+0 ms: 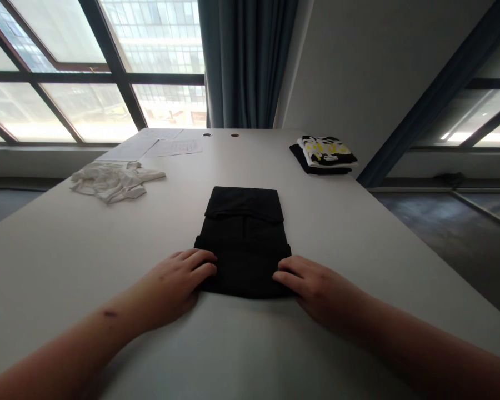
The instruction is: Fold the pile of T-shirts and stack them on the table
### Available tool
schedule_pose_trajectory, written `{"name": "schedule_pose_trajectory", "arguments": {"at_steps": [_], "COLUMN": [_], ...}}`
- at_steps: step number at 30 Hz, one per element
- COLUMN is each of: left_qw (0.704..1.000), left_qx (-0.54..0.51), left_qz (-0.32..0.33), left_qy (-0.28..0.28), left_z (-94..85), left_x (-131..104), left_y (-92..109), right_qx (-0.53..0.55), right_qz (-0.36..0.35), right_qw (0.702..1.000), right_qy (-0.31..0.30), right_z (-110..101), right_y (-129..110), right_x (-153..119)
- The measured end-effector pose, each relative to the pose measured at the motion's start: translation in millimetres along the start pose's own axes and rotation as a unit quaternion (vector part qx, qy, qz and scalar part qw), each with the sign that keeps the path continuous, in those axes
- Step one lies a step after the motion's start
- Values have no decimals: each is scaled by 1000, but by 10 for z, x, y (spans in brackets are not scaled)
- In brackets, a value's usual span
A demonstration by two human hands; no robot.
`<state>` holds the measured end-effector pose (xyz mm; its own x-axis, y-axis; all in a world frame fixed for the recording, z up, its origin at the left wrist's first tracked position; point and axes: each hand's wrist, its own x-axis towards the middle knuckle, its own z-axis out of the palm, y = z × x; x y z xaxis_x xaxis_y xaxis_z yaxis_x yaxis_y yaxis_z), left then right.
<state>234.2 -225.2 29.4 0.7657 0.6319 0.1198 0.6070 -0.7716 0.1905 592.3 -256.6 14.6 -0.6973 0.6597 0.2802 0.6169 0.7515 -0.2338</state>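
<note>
A black garment (245,244), folded into a narrow panel, lies flat on the white table (250,344). Its far end is turned over and its near end is folded up toward the middle. My left hand (187,272) grips the near left edge, fingers on top of the cloth and thumb hidden. At the near right edge, my right hand (304,278) holds the cloth with its fingers curled over it. Which kind of garment it is, I cannot tell.
A crumpled white garment (112,180) lies at the left, with paper sheets (173,146) behind it. A stack of folded clothes (327,153) sits at the far right, near the table's right edge. Beyond the table hang blue curtains (248,66) beside windows (66,66).
</note>
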Motion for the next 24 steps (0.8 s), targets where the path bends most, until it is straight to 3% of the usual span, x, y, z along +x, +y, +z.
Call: {"name": "schedule_pose_trajectory", "arguments": {"at_steps": [5, 10, 14, 18, 21, 24], "left_qw": [998, 996, 996, 988, 975, 949], "left_qx": [24, 10, -56, -115, -176, -241], "left_qz": [-42, -65, -23, -16, -43, -98], "left_qy": [31, 54, 61, 99, 127, 180], "left_z": [99, 144, 76, -55, -129, -162], "left_x": [39, 136, 160, 84, -41, -145], "left_y": [-82, -143, -209, -135, 52, 269], "right_qx": [76, 128, 159, 228, 343, 494], "right_qz": [21, 24, 16, 46, 107, 169], "right_qw": [997, 991, 986, 970, 932, 853], "right_qy": [11, -20, -47, -73, -55, -8], "right_z": [-48, -183, -332, -522, -631, -654], "right_y": [147, 344, 472, 422, 296, 196], "right_x": [30, 0, -32, -66, -104, -152]}}
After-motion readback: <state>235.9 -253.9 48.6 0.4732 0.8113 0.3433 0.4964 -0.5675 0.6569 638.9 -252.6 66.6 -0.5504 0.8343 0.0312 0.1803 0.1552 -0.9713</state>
